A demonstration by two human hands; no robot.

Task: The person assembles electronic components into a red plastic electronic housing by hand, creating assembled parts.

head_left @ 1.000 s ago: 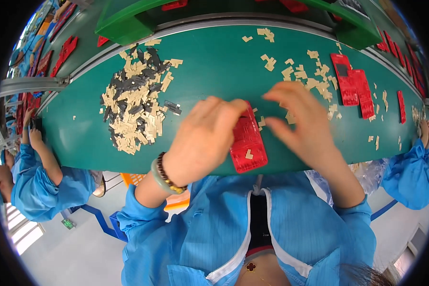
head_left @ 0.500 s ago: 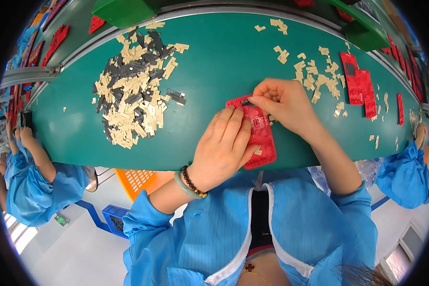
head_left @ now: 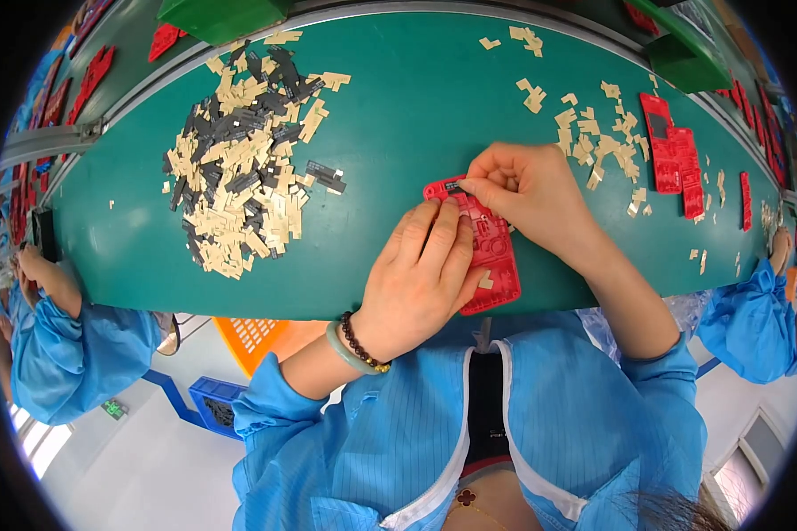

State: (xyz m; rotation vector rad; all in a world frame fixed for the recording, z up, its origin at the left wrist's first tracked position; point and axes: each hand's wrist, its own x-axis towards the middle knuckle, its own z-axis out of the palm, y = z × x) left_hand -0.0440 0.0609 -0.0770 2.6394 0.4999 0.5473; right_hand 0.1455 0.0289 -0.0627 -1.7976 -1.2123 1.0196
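Observation:
A red plastic casing [head_left: 496, 279] with moulded ribs lies near the front edge of the table, slightly tilted. Across its left side rests my left hand [head_left: 423, 261], fingers close together and curved over it, holding it down. My right hand [head_left: 514, 186] is at the casing's far end, thumb and forefinger pinched at the end of a small dark strip [head_left: 452, 187]. A small cream piece [head_left: 486, 280] lies on the casing by my left thumb. Part of the casing is hidden under my left hand.
A heap of cream and dark flat pieces [head_left: 239, 177] covers the left of the table. Cream scraps [head_left: 598, 146] are scattered at right, near more red casings [head_left: 669, 150]. Green bins [head_left: 691, 57] stand beyond the far rail. Other people in blue work at both sides.
The view has shifted slightly. My right fingers stay pinched at the casing's far end, where more of the dark strip shows. My left hand still lies on the casing.

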